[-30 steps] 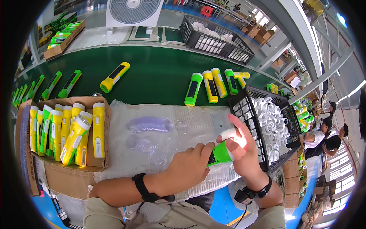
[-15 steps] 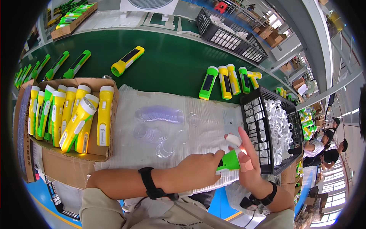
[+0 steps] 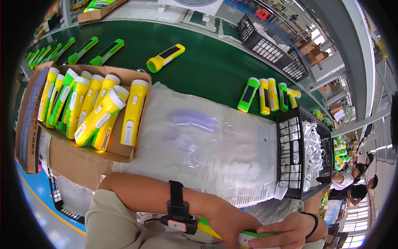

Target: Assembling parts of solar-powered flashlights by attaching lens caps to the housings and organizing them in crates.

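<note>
A: How is the workspace laid out?

B: A long, smooth green worktop [image 3: 211,62] is set at the far side. Nearer, a whitish ribbed sheet [image 3: 244,170] is spread, with thin clear plastic discs [image 3: 192,120] fanned across it, perhaps so that single ones can be lifted.

A: And the sides?

B: At right, white plastic rings [image 3: 313,153] are heaped in a black lattice crate [image 3: 301,166], apparently for easy reach. At left, yellow and green torches [image 3: 132,112] are stood heads-up in a brown cardboard box [image 3: 120,153], probably to save room.

A: Where is the held piece?

B: A yellow, green and white plastic flashlight [image 3: 206,228] is held low at the near edge, presumably for steadiness. It is wrapped by the left hand [image 3: 230,220], fingertips hidden. The right hand's [image 3: 286,232] fingers are laid nearly straight along its right part; whether they are closed cannot be told.

A: Its look?

B: Yellow and green are shown leftward, white rightward; the middle is covered.
</note>
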A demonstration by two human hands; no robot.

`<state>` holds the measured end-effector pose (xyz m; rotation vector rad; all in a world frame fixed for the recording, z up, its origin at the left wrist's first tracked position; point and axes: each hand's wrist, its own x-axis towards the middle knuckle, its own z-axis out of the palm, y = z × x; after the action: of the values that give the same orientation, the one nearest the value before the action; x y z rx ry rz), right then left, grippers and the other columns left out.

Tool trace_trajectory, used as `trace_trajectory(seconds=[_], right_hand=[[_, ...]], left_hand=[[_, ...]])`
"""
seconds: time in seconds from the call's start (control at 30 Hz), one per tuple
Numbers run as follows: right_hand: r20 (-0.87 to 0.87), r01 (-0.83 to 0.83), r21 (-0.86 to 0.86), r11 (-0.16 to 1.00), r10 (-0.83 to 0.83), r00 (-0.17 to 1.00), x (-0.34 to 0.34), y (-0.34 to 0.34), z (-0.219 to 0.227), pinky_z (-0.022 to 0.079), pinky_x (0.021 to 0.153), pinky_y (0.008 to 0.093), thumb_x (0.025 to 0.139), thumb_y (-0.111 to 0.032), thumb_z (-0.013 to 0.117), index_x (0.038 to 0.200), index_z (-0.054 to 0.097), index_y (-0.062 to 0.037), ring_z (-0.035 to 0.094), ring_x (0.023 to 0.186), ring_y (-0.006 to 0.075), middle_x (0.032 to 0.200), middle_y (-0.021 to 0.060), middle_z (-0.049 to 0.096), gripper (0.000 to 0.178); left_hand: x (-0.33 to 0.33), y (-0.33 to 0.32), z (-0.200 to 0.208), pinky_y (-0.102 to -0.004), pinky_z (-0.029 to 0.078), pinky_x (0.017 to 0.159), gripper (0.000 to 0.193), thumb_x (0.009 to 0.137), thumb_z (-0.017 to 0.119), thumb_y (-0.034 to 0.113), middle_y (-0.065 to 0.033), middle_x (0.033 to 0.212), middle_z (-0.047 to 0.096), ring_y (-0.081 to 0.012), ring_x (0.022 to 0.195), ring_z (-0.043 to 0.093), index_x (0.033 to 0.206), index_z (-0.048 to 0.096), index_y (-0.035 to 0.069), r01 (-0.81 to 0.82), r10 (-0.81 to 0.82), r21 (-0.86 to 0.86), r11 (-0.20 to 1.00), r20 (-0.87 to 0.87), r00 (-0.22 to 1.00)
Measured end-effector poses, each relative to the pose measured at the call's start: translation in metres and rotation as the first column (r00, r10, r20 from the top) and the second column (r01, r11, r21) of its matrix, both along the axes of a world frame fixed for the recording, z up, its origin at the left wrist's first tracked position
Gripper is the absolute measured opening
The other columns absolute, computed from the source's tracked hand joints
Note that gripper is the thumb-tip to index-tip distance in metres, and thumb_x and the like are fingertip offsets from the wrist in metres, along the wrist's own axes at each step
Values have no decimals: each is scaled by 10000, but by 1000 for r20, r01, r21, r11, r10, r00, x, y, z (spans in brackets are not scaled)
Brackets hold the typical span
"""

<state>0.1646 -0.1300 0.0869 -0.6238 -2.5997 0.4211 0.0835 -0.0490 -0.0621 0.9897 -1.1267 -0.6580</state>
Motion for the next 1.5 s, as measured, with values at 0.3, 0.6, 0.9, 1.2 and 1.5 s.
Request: trace_trajectory(seconds=[0.3,0.6,0.9,1.2,1.5], right_hand=[[163,906,-169,389,-895,415,46,-1,-10,473,678,354,842,-645,380,1160,469,37,596,785,295,1033,208,559,758],[390,825,267,497,-839,379,36,6,-10,430,430,341,834,-604,464,977,551,-16,562,467,252,583,81,550,612],[222,519,306,798,-590,776,47,12,-2,292,382,309,829,-581,458,828,602,-77,421,402,183,576,21,459,524],[445,848,31,529,-767,463,53,7,-22,394,449,383,890,-462,406,950,541,-71,531,481,269,631,68,548,418],[206,347,180,921,-380,902,62,39,-4,509,687,408,889,-537,409,1224,491,-18,596,869,337,932,177,582,622]], left_hand=[[-24,47,33,-350,473,525,503,693,679,192,-123,779,604,-289,624,615,1109,445,34,-989,891,127,-72,454,-7],[-26,42,37,-358,472,485,505,647,707,184,-79,740,553,-255,584,607,1080,489,42,-920,601,16,-391,762,-242],[-32,38,39,-424,491,593,483,716,662,174,-121,868,619,-373,660,605,1135,461,46,-790,809,181,586,-73,584],[-19,33,34,-442,496,621,582,718,638,207,-193,835,631,-382,707,618,1218,386,52,-894,901,437,-98,421,107],[-19,42,25,-431,494,593,525,717,647,201,-193,852,621,-369,697,621,1163,428,30,-948,934,229,221,230,273]])
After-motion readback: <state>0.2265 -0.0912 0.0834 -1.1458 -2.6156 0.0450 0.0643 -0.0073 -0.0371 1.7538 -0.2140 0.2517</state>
